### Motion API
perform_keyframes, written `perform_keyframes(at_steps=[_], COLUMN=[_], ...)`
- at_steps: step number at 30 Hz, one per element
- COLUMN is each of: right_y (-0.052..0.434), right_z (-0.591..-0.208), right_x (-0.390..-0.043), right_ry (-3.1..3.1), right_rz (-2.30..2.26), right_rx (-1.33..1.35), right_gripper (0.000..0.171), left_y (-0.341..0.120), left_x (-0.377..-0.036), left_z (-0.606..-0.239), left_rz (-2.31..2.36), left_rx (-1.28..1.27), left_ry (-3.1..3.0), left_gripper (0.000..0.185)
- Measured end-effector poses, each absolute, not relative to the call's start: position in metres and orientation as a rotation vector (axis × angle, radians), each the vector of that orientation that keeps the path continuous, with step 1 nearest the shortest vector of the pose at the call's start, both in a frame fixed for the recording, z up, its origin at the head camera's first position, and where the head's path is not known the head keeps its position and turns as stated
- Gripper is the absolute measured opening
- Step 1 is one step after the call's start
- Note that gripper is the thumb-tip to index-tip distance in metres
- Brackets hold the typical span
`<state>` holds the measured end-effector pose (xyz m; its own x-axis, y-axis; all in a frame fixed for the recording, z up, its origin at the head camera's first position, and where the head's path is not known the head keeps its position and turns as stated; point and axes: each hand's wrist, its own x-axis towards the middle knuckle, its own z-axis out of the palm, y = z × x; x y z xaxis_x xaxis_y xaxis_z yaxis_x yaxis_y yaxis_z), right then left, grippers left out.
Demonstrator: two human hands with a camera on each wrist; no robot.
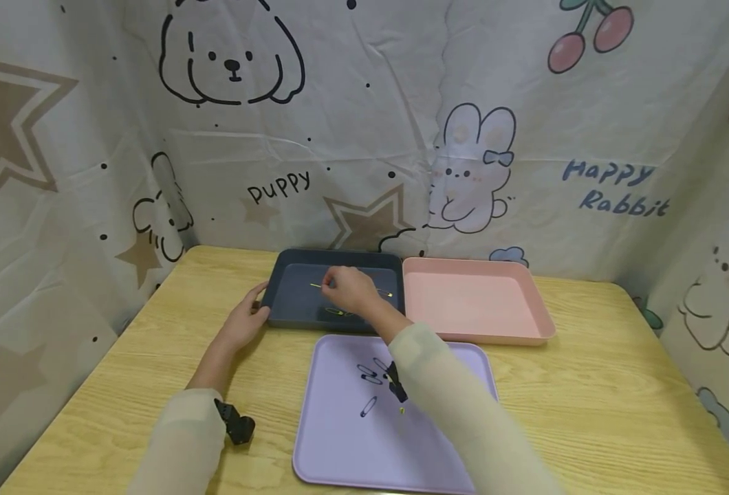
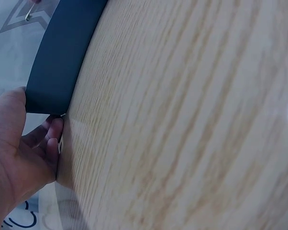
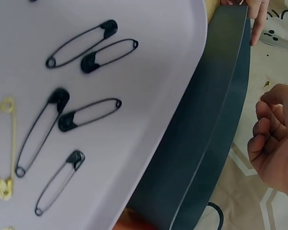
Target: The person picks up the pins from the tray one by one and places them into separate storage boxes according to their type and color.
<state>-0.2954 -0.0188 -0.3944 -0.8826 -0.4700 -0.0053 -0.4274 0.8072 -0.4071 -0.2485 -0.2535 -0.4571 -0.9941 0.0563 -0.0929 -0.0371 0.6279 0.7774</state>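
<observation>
My right hand [image 1: 351, 289] is over the dark blue tray [image 1: 296, 323], pinching a yellow safety pin [image 3: 265, 89] between thumb and forefinger. More yellow safety pins [image 1: 340, 312] lie in that tray below the hand. At the tray's left end, my left hand [image 1: 245, 322] holds the side: the thumb is at the rim and the other fingers are curled low by the table in the left wrist view. Nearer me, the lilac tray [image 1: 333, 454] bears several black safety pins [image 1: 368, 406] and a yellow safety pin [image 3: 5, 148]; my right forearm covers part of it.
A pink tray [image 1: 470, 299] stands right against the dark tray's right side. All three trays are on a light wood table [image 1: 587, 412]. A printed curtain [image 1: 352, 137] hangs behind and at both sides. Each wrist wears a black camera [image 1: 236, 422].
</observation>
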Motion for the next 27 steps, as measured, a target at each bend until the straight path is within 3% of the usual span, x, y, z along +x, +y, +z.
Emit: perform_keyframes(at_steps=[11,21,27], right_y=[-0.024,-0.024,-0.018], right_z=[-0.408,-0.414,-0.416], right_x=[-0.296,-0.294,-0.295], right_ry=[2.912,2.948,2.964], right_rz=[-0.52,-0.619,-0.594], right_rx=[-0.696,-0.609,-0.638], right_gripper=[0.017,0.032,0.029], left_y=[-0.25,-0.249,-0.252], left_x=[-0.25,-0.252,-0.249], left_z=[-0.458,-0.46,-0.459], left_rz=[1.316,1.305,1.31], left_rx=[0.014,0.012,-0.009], left_ry=[2.729,2.729,2.729], left_gripper=[0.058,0.059,0.059])
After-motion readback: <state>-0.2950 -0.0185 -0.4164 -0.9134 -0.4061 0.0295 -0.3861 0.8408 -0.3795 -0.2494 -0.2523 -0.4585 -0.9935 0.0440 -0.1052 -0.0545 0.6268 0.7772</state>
